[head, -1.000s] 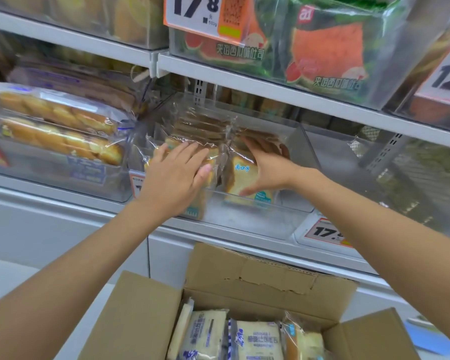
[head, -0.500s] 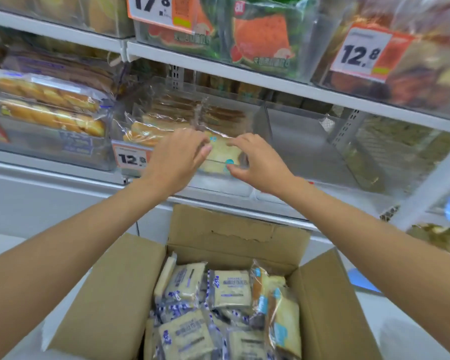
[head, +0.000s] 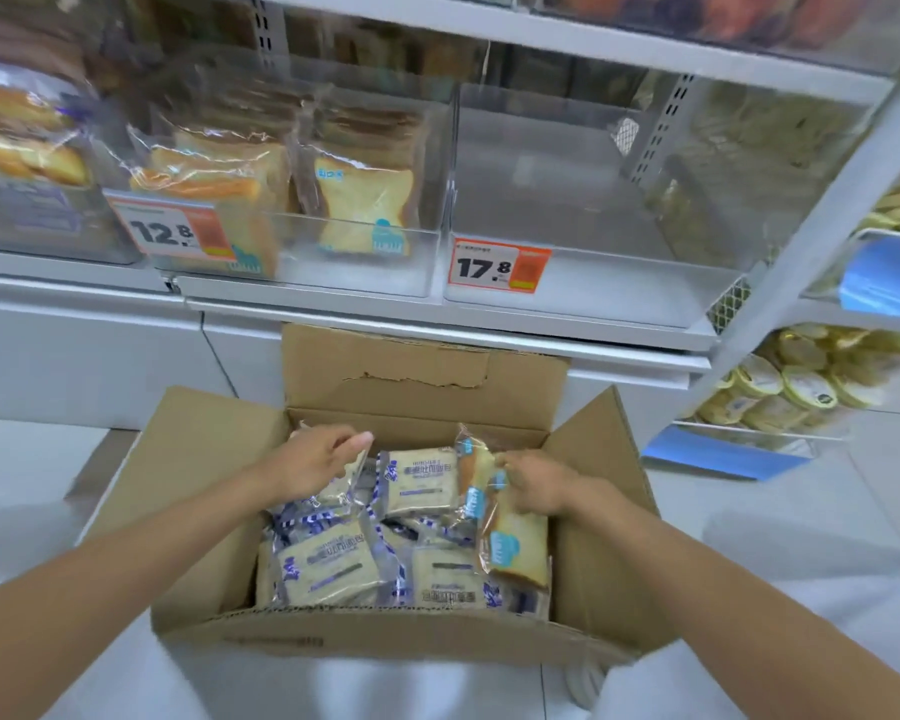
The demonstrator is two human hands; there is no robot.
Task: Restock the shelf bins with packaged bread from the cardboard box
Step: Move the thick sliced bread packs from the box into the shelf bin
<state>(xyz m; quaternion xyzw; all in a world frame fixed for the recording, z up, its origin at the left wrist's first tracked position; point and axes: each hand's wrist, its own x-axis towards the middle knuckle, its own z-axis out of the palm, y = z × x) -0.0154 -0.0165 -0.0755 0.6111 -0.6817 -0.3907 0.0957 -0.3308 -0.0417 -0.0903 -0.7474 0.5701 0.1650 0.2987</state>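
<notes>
While the right grip clasps a clear-wrapped, blue-labelled toast pack, left grip, hold unclear.

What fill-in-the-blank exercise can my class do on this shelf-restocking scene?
1. The box that the left hand and right hand reach into is made of ____.
2. The bin with no bread in it carries a price tag reading ____.
3. The toast packet that the right hand grips has a label coloured ____.

Missing words: cardboard; 17.8; blue.
</notes>
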